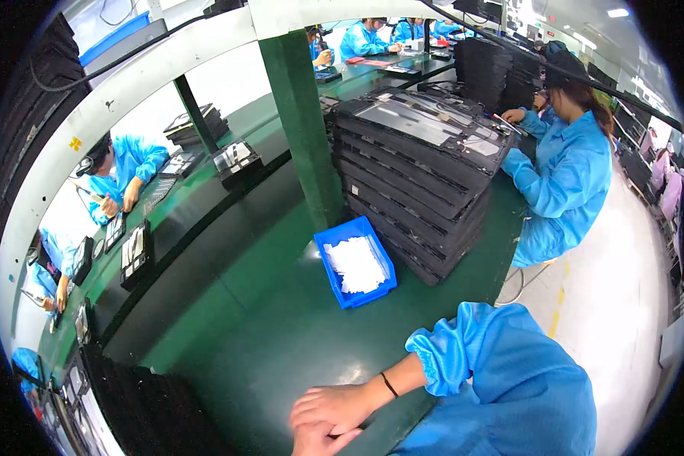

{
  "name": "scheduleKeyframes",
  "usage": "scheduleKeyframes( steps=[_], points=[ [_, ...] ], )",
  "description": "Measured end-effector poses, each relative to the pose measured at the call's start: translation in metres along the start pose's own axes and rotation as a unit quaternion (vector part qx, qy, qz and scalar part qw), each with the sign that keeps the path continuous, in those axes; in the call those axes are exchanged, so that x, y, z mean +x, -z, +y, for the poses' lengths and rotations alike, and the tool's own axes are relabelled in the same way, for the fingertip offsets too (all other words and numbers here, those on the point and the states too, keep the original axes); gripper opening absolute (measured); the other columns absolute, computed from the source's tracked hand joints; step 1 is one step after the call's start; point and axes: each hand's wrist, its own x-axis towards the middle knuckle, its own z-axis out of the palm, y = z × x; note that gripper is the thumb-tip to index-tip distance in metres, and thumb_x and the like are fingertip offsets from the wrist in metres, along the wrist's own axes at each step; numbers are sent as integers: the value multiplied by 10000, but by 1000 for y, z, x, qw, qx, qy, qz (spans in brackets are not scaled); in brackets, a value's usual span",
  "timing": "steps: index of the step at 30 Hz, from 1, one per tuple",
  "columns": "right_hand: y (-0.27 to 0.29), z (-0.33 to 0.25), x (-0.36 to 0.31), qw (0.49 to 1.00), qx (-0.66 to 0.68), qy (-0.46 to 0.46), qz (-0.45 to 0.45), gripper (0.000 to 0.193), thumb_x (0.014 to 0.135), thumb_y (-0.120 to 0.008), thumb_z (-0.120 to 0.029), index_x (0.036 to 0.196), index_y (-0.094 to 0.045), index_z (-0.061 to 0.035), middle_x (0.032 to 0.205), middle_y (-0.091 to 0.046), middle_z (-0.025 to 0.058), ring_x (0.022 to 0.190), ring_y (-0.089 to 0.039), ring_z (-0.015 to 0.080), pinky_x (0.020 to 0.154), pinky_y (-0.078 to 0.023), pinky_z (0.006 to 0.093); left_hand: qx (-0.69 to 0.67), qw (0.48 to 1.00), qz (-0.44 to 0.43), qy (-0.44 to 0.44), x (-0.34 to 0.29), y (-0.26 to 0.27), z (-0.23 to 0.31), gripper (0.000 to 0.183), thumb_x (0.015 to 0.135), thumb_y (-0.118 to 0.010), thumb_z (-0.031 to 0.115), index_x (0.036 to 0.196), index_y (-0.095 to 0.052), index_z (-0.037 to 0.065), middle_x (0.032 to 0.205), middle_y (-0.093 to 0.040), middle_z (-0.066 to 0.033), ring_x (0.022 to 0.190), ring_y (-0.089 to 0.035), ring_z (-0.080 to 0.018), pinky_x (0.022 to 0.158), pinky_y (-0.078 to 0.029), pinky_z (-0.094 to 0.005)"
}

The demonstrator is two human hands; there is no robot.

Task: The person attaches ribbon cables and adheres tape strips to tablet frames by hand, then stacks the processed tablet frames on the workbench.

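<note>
My right hand (333,406) lies near the front edge of the green table, palm down, with its fingers laid out to the left. A dark band circles its wrist, and a blue sleeve covers the arm above. Directly below it, touching it, is my left hand (315,441). The lower picture edge cuts that hand off, and most of its fingers are hidden. No object shows in either hand. Farther up the table stands a blue plastic bin (347,303) holding a pile of small white pieces (355,266).
Behind the bin rises a tall stack of black trays (414,182) with parts on top. A green post (300,121) stands beside it. Black stacked material (152,406) sits at lower left. A co-worker in blue (562,175) works at right; others sit across the conveyor line.
</note>
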Motion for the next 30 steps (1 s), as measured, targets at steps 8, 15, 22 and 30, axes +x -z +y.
scheduleKeyframes(
  steps=[8, 15, 22, 30],
  points=[
    [0, 1, 2, 1000, -1, -1, 17, 520, 655, -655, -147, 1150, -552, -28, 1140, -574, 123, 1151, -496, 286, 960, -378, 413, -39, 997, 56, 48, 9, 5, 25, 377, 672, -824, 297, 628, -623, -19, 563, -571, -168, 512, -558, -303, 515, -456, -392],
    [-6, 3, 1, 999, -4, 17, 31, 480, 652, -654, -154, 1110, -570, -37, 1102, -590, 113, 1110, -512, 285, 928, -388, 416, -39, 995, 75, 49, 6, -1, 27, 375, 665, -832, 273, 629, -612, -28, 565, -568, -151, 513, -544, -269, 517, -445, -380],
    [-8, 5, 1, 998, -9, 30, 49, 442, 657, -655, -172, 1077, -579, -55, 1074, -602, 97, 1071, -530, 275, 907, -395, 413, -39, 995, 84, 47, 6, -3, 25, 405, 668, -835, 272, 598, -570, -26, 542, -538, -149, 491, -515, -246, 493, -418, -372],
    [-9, 8, 2, 998, -10, 32, 44, 444, 658, -657, -168, 1080, -581, -53, 1086, -602, 101, 1074, -530, 274, 907, -395, 410, -67, 992, 102, 43, 7, -4, 27, 397, 663, -842, 250, 597, -564, -25, 531, -524, -132, 481, -490, -216, 470, -396, -362]
  ],
)
